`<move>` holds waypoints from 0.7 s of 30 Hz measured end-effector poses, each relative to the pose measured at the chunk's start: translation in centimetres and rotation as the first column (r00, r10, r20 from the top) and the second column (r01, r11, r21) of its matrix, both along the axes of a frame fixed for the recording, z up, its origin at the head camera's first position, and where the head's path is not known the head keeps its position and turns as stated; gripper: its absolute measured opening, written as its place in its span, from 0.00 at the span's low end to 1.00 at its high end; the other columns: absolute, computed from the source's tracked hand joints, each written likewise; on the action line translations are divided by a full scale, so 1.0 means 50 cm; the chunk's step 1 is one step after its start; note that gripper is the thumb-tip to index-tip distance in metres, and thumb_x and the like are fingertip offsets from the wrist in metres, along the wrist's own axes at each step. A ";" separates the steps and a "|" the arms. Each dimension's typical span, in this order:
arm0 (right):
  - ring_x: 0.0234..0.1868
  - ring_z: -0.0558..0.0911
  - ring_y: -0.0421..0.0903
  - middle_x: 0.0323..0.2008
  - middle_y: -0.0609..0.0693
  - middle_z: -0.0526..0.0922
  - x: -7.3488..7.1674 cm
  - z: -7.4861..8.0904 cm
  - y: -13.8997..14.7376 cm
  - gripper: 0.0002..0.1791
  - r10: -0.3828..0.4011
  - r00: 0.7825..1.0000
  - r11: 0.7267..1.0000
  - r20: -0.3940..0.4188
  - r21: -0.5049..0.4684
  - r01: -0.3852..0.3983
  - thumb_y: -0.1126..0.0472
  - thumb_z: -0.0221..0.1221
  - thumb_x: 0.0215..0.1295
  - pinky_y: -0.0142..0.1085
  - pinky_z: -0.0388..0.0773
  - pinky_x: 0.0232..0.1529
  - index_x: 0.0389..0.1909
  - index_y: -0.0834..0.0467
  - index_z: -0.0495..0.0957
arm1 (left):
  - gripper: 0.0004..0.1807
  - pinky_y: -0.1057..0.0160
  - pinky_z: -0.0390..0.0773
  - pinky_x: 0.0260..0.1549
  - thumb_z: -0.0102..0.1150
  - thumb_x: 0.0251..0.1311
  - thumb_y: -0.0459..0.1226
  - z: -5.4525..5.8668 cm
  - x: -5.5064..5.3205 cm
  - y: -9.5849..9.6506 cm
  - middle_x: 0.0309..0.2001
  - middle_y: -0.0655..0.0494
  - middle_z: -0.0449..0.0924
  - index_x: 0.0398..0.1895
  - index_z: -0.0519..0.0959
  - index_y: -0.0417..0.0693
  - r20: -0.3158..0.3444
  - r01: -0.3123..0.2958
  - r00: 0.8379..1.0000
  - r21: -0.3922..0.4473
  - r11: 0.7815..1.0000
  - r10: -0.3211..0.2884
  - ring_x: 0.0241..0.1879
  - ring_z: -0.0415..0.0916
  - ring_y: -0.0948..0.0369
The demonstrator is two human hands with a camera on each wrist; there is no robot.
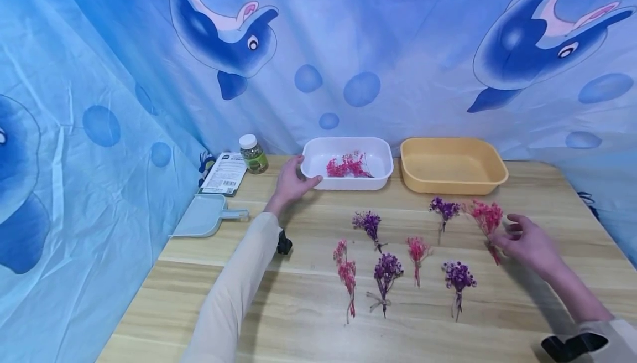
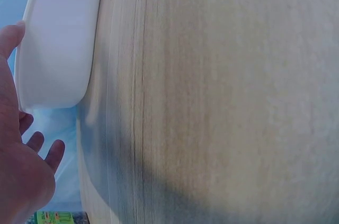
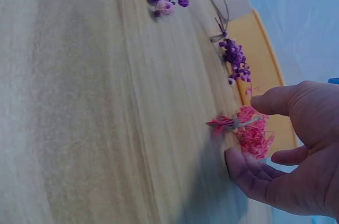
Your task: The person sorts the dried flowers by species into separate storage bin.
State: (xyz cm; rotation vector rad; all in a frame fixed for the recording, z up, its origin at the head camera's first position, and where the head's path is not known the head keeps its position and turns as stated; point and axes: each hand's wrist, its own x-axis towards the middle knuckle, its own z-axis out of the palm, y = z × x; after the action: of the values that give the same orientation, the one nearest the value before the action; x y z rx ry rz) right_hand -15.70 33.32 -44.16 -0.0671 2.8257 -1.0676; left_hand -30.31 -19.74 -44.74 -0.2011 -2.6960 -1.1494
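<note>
In the head view, my left hand [image 1: 292, 181] is at the left end of the white basin [image 1: 353, 183], thumb on its front rim. Pink dried flowers [image 1: 348, 165] lie inside this basin. The left wrist view has several fingers [image 2: 54, 156] loosely spread beside the basin's end wall. On the right, my right hand [image 1: 532, 245] reaches around a pink bunch of dried flowers [image 1: 486, 216]. Its thumb and fingers are parted on either side of the tied stems [image 3: 229, 123], without a visible grip. A purple bunch [image 3: 237, 60] lies close by.
A yellow basin [image 1: 453, 186] stands right of the white one. Several purple and pink bunches, including one purple bunch [image 1: 387, 271], lie across the wooden table [image 1: 308, 319]. At left are a jar [image 1: 254, 155], a printed packet [image 1: 225, 174] and a pale blue dustpan [image 1: 201, 216].
</note>
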 end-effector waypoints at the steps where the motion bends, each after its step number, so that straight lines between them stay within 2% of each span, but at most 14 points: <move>1: 0.54 0.71 0.78 0.58 0.86 0.61 0.000 -0.002 -0.002 0.52 -0.004 1.000 1.000 0.009 0.001 0.004 0.49 0.64 0.68 0.64 0.76 0.50 0.67 0.85 0.46 | 0.48 0.47 0.55 0.70 0.72 0.53 0.52 -0.001 0.000 -0.001 0.72 0.40 0.61 0.71 0.64 0.35 0.000 -0.001 1.000 -0.001 1.000 0.001 0.71 0.58 0.46; 7: 0.54 0.69 0.79 0.58 0.86 0.60 -0.007 -0.008 -0.010 0.57 -0.042 0.998 0.999 0.038 0.035 0.041 0.44 0.66 0.64 0.66 0.74 0.50 0.68 0.83 0.45 | 0.48 0.48 0.55 0.70 0.73 0.53 0.51 -0.002 0.003 -0.001 0.73 0.41 0.61 0.71 0.63 0.36 0.005 -0.009 1.000 -0.004 1.000 0.009 0.71 0.58 0.46; 12: 0.52 0.70 0.77 0.55 0.84 0.64 -0.012 -0.013 -0.013 0.57 -0.059 0.998 0.996 0.032 0.069 0.057 0.45 0.68 0.62 0.64 0.75 0.47 0.69 0.82 0.47 | 0.48 0.47 0.55 0.70 0.73 0.53 0.51 0.000 0.006 0.004 0.72 0.40 0.61 0.71 0.63 0.35 0.003 0.004 1.000 0.009 1.000 -0.004 0.71 0.58 0.45; 18: 0.45 0.76 0.69 0.48 0.77 0.71 -0.018 -0.016 -0.011 0.52 -0.051 0.999 0.995 -0.005 0.090 0.052 0.48 0.69 0.61 0.55 0.79 0.39 0.67 0.81 0.53 | 0.48 0.46 0.55 0.70 0.72 0.53 0.52 0.002 0.008 0.004 0.73 0.42 0.60 0.72 0.63 0.37 0.012 -0.010 1.000 0.005 1.000 0.010 0.71 0.56 0.46; 21: 0.40 0.78 0.63 0.44 0.73 0.74 -0.020 -0.017 -0.011 0.49 -0.044 0.999 0.994 -0.020 0.102 0.046 0.51 0.69 0.61 0.48 0.79 0.35 0.66 0.81 0.55 | 0.48 0.46 0.55 0.70 0.72 0.53 0.52 0.002 0.008 0.003 0.73 0.41 0.60 0.72 0.63 0.37 0.007 -0.011 1.000 0.002 1.000 0.011 0.71 0.57 0.46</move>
State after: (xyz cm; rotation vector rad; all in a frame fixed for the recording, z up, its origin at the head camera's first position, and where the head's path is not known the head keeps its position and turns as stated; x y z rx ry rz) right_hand -16.73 32.75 -45.02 -0.0032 2.9061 -0.9327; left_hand -29.94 -19.61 -44.66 -0.1813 -2.6983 -1.1523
